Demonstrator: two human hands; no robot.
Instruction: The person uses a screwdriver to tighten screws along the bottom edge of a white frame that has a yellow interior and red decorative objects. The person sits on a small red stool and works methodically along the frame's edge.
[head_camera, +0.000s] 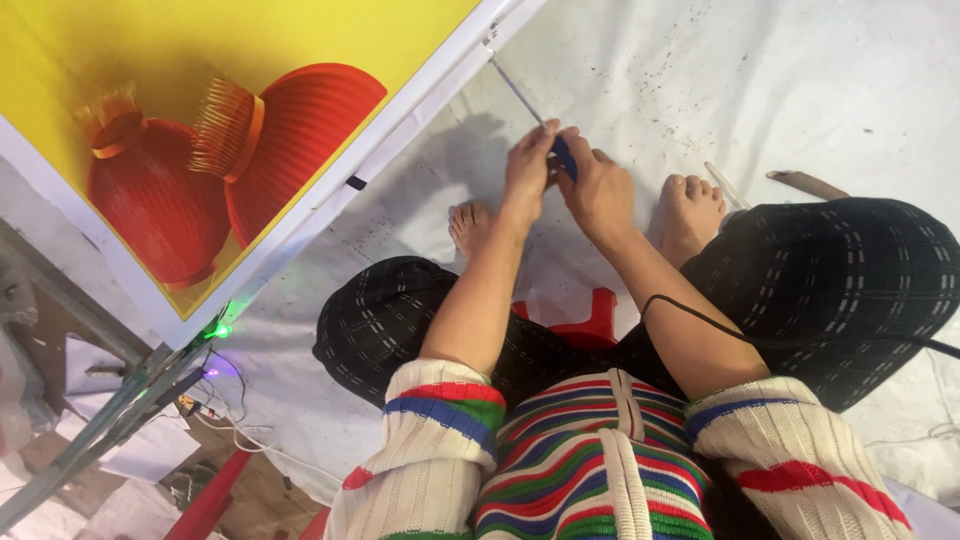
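I see the big yellow banner (200, 120) with red lanterns lying over the white sheet (780, 90), its white edge running toward my hands. My left hand (527, 172) and right hand (598, 190) are pressed close together, both pinching a blue-handled tool (562, 155) between them (its thin shaft reaches up to the banner's edge).

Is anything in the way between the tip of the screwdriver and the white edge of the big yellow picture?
Nothing visible is. The screwdriver runs from both hands straight to the white frame, its tip already touching the frame. The left hand and right hand grip the blue handle; only bare white floor sheet lies beneath the shaft.
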